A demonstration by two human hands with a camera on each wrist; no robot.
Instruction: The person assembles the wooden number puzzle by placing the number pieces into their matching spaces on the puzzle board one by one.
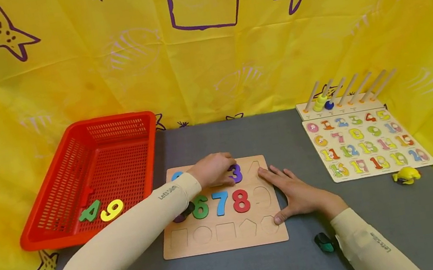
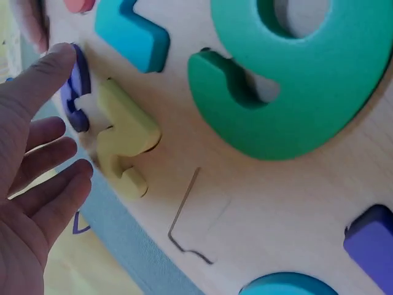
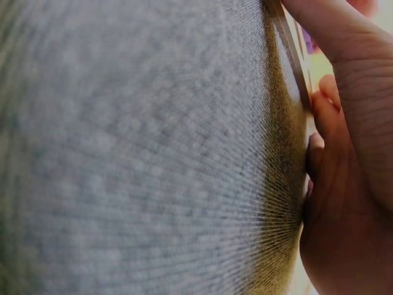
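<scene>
My left hand (image 1: 213,169) reaches over the wooden puzzle board (image 1: 225,242), its thumb touching the purple number 3 (image 2: 78,92) and its other fingers extended. Beside the 3 lies a yellow number 2 (image 2: 132,123), hidden by the hand in the head view. Green 6 (image 1: 200,207), blue 7 (image 1: 221,203) and red 8 (image 1: 241,201) sit in the middle row. A purple piece (image 2: 371,246) shows partly at the left wrist view's edge. With fingers spread, my right hand (image 1: 300,195) rests along the board's right edge.
A red basket (image 1: 153,135) at the left holds a green 4 (image 1: 90,211) and yellow 9 (image 1: 111,210). On the right are a number board (image 1: 366,139), a peg stand (image 1: 307,116) and a yellow toy (image 1: 406,175). A dark object (image 1: 324,242) lies near my right wrist.
</scene>
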